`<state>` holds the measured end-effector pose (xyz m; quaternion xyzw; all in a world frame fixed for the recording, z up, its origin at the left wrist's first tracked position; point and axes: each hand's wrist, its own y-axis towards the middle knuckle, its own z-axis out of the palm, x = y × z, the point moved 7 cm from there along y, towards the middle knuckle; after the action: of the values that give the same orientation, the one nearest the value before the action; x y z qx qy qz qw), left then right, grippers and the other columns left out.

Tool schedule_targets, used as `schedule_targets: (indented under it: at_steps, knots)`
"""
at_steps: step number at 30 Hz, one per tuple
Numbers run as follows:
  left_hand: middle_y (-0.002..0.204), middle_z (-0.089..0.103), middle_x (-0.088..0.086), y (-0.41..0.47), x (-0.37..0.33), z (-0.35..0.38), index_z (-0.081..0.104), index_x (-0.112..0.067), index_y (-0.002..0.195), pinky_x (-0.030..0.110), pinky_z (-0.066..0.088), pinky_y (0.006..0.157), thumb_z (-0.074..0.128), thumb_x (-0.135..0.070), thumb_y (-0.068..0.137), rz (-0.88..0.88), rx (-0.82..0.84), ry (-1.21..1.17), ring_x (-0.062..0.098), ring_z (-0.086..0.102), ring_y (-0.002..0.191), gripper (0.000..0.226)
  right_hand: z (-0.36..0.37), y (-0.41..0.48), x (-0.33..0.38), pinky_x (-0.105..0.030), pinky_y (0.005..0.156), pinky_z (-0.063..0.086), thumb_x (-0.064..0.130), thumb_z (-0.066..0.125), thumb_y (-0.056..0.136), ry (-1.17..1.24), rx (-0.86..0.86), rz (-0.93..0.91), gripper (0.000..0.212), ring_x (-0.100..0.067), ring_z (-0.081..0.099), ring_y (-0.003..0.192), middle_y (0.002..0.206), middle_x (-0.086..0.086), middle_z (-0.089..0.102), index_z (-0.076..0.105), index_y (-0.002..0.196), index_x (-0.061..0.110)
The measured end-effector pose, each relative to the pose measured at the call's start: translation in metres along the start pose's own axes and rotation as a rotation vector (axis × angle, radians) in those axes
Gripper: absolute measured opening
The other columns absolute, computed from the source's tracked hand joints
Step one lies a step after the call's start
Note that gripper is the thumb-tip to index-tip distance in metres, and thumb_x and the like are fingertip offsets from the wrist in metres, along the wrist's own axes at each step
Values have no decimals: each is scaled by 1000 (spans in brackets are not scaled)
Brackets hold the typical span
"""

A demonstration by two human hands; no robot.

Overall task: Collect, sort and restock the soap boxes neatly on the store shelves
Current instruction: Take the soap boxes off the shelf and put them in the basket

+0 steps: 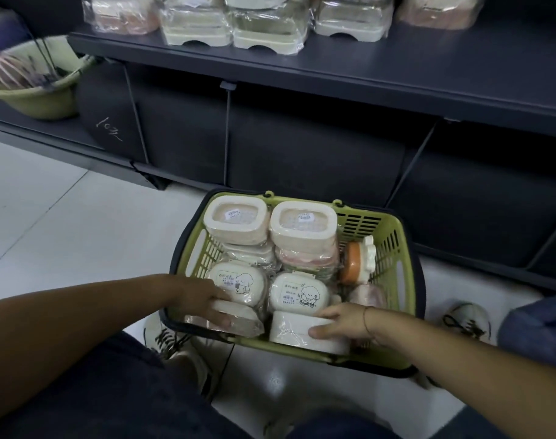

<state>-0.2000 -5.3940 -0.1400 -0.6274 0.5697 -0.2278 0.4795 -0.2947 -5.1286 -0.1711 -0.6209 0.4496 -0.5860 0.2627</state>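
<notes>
Gently — your right hand (340, 321) pinches the cream soap box (297, 332), your left hand (203, 301) lies flat on a wrapped box (238, 321) — both look slick and could slip free.

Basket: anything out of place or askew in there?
One thing. The orange-and-cream round case at the right side of the green basket stands on its edge next to the slotted wall, while the cream soap boxes beside it lie flat in stacks. It is also the only round piece visible.
</notes>
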Motion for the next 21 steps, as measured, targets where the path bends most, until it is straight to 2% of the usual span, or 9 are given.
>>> schedule_targets:
  at_steps: [2, 4, 5, 7, 10, 14, 18, 20, 21]
  knots:
    - [135, 52, -6, 7, -2, 0, 47, -30, 140, 31, 38, 105, 59, -70, 81, -24, 15, -9, 15, 49, 121, 73, -3, -1, 3, -32, 111, 37, 63, 78, 65, -72, -13, -6, 84, -13, 44, 131, 143, 5, 48, 52, 138, 28]
    - [133, 54, -3, 9, -4, 1, 49, -26, 138, 30, 40, 102, 60, -70, 79, -1, -1, -40, 16, 51, 119, 74, -7, -3, 5, -33, 107, 42, 55, 74, 75, -94, -9, 17, 70, -14, 48, 126, 137, 6, 51, 53, 136, 28]
    - [132, 54, -1, 9, -2, 1, 50, -24, 137, 30, 40, 101, 61, -69, 79, 2, -34, -61, 17, 51, 118, 74, -10, -4, 6, -35, 104, 46, 53, 73, 78, -79, 9, 39, 65, -15, 50, 123, 131, 7, 53, 54, 135, 28]
    - [134, 50, 1, 10, 5, -1, 53, -20, 134, 33, 40, 104, 66, -54, 84, -13, -175, -119, 21, 49, 122, 61, -16, -9, 7, -37, 101, 49, 48, 73, 80, -20, 57, 98, 57, -17, 53, 117, 120, 7, 56, 56, 130, 27]
    - [138, 40, 1, 12, 19, -8, 55, -21, 129, 37, 38, 108, 67, -51, 85, -63, -325, -13, 23, 45, 126, 54, -17, -12, 6, -34, 97, 47, 43, 73, 81, 31, 68, 114, 46, -15, 51, 110, 109, 9, 56, 59, 123, 29]
    - [135, 38, -2, 19, 19, -7, 54, -26, 119, 38, 40, 106, 70, -55, 80, -35, -307, -38, 19, 43, 123, 51, 1, 1, 2, -20, 98, 39, 40, 79, 76, 74, -64, -18, 63, -11, 49, 120, 134, 4, 53, 58, 133, 22]
    - [128, 39, -2, 23, 11, -5, 51, -23, 127, 38, 43, 100, 66, -60, 81, -37, -282, 50, 19, 48, 116, 61, 7, 11, -5, -29, 104, 43, 53, 83, 65, 116, -171, -54, 83, -13, 52, 118, 132, 1, 54, 52, 133, 17]
    - [125, 43, -4, 19, 0, -13, 52, -25, 126, 35, 43, 96, 56, -74, 77, -34, -277, 119, 16, 50, 113, 70, 6, 12, -7, -26, 100, 44, 55, 83, 64, 116, -171, -52, 86, -13, 53, 116, 132, 0, 54, 51, 133, 16]
    - [124, 46, -5, 17, -8, -21, 54, -27, 124, 34, 43, 95, 44, -85, 71, -24, -297, 172, 15, 50, 112, 79, 6, 12, -7, -24, 98, 43, 54, 83, 65, 123, -166, -55, 86, -13, 53, 116, 132, 0, 55, 51, 135, 15]
